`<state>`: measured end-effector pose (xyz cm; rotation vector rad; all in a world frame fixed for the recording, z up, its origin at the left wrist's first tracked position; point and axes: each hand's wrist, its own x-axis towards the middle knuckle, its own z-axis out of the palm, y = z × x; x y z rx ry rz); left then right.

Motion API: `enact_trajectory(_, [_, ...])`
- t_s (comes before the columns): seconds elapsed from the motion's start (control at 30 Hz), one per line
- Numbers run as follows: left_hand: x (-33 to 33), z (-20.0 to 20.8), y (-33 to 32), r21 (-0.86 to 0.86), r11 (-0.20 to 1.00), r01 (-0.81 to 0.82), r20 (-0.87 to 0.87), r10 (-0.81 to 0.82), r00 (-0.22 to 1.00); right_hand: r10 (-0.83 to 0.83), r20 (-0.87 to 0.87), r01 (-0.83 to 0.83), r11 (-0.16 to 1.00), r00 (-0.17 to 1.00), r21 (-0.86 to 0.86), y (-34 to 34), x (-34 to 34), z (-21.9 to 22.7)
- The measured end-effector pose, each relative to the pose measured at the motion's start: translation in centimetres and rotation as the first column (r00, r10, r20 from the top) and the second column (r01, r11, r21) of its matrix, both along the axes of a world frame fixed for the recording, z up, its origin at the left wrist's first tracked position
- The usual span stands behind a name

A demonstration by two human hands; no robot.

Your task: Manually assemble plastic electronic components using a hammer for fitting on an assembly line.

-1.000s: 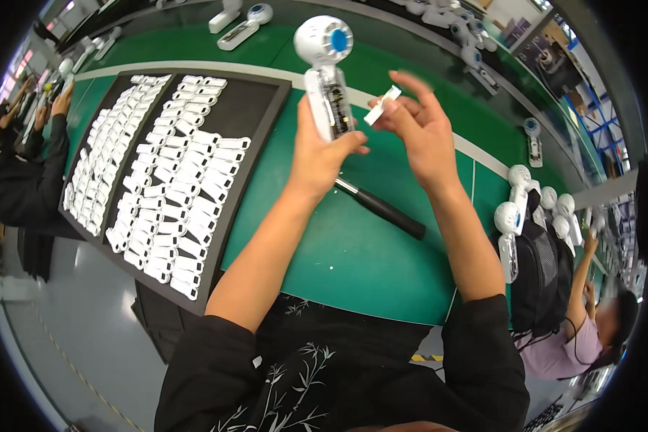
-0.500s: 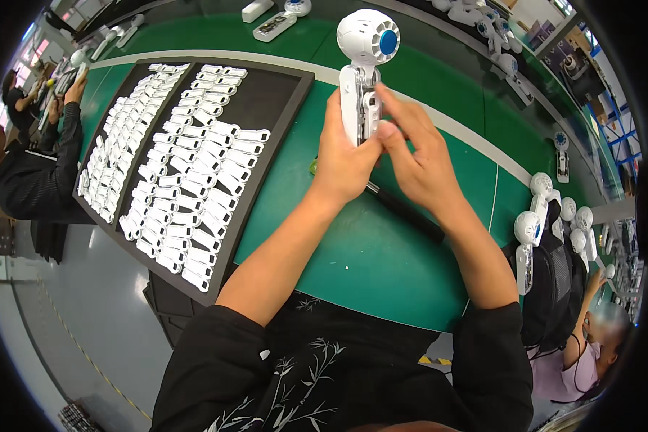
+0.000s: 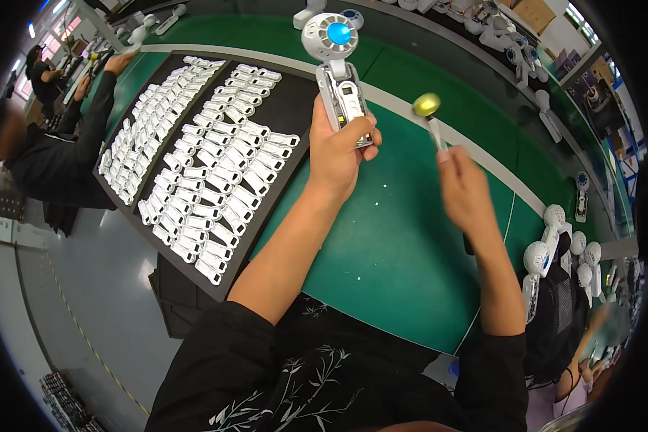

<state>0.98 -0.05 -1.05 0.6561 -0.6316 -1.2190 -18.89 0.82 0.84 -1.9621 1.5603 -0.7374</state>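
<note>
My left hand (image 3: 333, 158) is wrapped round the lower body of a white handheld fan (image 3: 340, 90), held upright over the far side of the table. Its round, vented head has a bright blue centre, and along the body's front a panel with a small dark window shows. To the right of the fan, apart from it, my right hand (image 3: 464, 189) grips a small mallet (image 3: 426, 106). The mallet's yellow-green head points up and away, slightly blurred, on a metal shaft; the dark handle end shows below my hand.
On the left, a black tray (image 3: 284, 101) carries many white handle covers (image 3: 223, 169). The green table (image 3: 381, 252) has small white crumbs. More white fans (image 3: 536, 259) stand beside a black bag (image 3: 558, 302) at right. A co-worker's arm (image 3: 97, 122) reaches in at far left.
My right hand has left the fan and moved right, and now holds the mallet that lay on the table. My left hand keeps the fan, which has turned and shifted slightly left.
</note>
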Motion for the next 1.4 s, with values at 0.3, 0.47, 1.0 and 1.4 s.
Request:
enact_trajectory(0.3, [-1.3, 1.2, 1.2, -0.011, 0.97, 0.241, 0.101, -0.239, 0.966, 0.38, 0.491, -0.184, 0.898, 0.784, -0.4, 3.8, 0.5, 1.2])
enact_trajectory(0.47, [-1.3, 1.8, 1.9, -0.031, 0.957, 0.288, 0.092, -0.285, 0.954, 0.379, 0.659, -0.254, 0.925, 0.649, -0.282, 5.3, -0.9, 1.7])
enact_trajectory(1.0, [-0.8, 1.2, 1.9, -0.041, 0.962, 0.269, 0.029, -0.268, 0.963, 0.104, 0.386, -0.107, 0.994, 0.917, -0.013, 4.7, -0.2, 3.8])
enact_trajectory(1.4, [-2.2, -0.8, 1.5, 0.069, 0.947, 0.315, -0.043, -0.312, 0.949, 0.162, 0.261, -0.217, 0.956, 0.952, 0.199, 3.3, 1.5, 1.6])
